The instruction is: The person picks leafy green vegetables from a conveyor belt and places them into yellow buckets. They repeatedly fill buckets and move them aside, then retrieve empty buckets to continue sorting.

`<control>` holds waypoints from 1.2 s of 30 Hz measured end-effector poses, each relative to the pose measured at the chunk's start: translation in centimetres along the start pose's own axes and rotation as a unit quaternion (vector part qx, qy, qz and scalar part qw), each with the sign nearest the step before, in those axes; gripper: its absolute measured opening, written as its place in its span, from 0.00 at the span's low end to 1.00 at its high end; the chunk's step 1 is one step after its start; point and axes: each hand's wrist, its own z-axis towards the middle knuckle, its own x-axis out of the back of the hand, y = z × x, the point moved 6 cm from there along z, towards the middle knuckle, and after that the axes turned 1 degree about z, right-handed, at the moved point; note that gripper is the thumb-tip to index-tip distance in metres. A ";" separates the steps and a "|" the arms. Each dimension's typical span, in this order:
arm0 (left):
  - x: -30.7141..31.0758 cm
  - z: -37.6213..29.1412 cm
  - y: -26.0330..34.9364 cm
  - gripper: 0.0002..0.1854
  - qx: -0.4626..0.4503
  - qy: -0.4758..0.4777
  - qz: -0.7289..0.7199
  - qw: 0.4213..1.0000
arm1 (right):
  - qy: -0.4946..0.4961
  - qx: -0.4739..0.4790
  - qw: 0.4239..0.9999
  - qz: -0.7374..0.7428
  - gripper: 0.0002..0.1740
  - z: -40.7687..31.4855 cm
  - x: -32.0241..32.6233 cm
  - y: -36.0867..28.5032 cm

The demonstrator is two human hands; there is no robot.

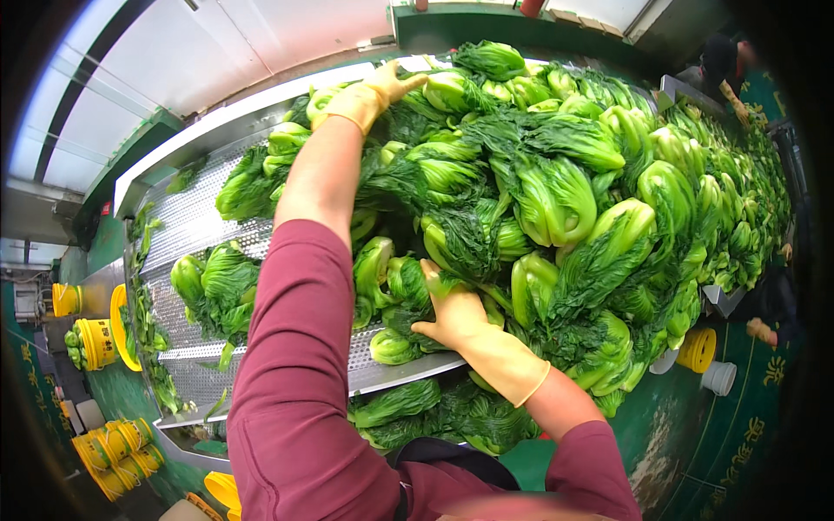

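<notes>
A large heap of leafy mustard greens (554,195) covers much of a perforated metal table (195,221). My left hand (368,98), in a pale rubber glove, reaches to the table's far side with fingers spread, against the upper left of the heap. In the same kind of glove, my right hand (456,312) rests on heads near the close edge; its thumb stands apart and some fingertips are hidden by leaf. Neither hand is plainly closed round a head. A smaller clump of greens (225,283) lies apart, left of my left forearm.
Yellow buckets (117,456) stand on the green floor at left, and a yellow bucket (697,350) stands at right beside a white bucket (719,378). More greens (456,410) lie below the table's near rim. Co-workers (720,65) are at the right beside more greens.
</notes>
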 end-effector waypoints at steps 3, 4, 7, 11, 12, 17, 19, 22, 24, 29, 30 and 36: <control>-1.1 -0.5 -1.0 0.56 -0.092 -0.026 0.203 0.975 | 0.042 0.029 0.999 0.001 0.70 0.5 -0.1 -0.5; -1.1 -1.3 -1.3 0.52 -0.097 -0.041 0.217 0.971 | 0.067 0.042 0.997 -0.005 0.70 0.5 0.1 -0.8; -0.5 -3.8 -1.8 0.49 -0.029 -0.081 0.176 0.981 | 0.000 0.003 1.000 0.007 0.68 0.9 -0.7 -0.8; 1.2 -7.4 -2.8 0.50 0.021 -0.161 0.216 0.963 | 0.019 0.046 0.999 0.004 0.65 1.0 -0.3 -2.2; 1.6 -8.5 -3.4 0.51 0.027 -0.187 0.232 0.954 | 0.005 0.052 0.999 -0.001 0.65 1.2 -0.5 -2.5; 4.9 -15.6 -7.8 0.45 0.066 -0.225 0.246 0.941 | -0.010 0.026 1.000 0.014 0.64 3.6 -2.3 -3.9; 6.6 -18.8 -10.1 0.41 0.070 -0.216 0.246 0.942 | -0.027 0.009 0.999 0.034 0.63 4.9 -3.4 -4.6; 8.9 -22.9 -13.9 0.39 0.080 -0.204 0.242 0.945 | -0.045 -0.013 0.997 0.064 0.63 6.6 -5.1 -5.9; 9.4 -25.3 -16.4 0.38 0.100 -0.235 0.266 0.930 | -0.057 -0.014 0.994 0.095 0.61 7.1 -6.7 -7.6; 11.5 -30.7 -20.9 0.34 0.142 -0.219 0.309 0.915 | -0.089 0.073 0.975 0.191 0.62 7.0 -10.6 -14.3; 12.2 -31.4 -21.1 0.34 0.126 -0.220 0.306 0.918 | -0.115 0.089 0.970 0.193 0.65 6.8 -11.1 -15.5; 14.7 -31.7 -18.0 0.34 0.147 -0.196 0.335 0.910 | -0.211 0.123 0.944 0.223 0.57 3.3 -6.6 -13.5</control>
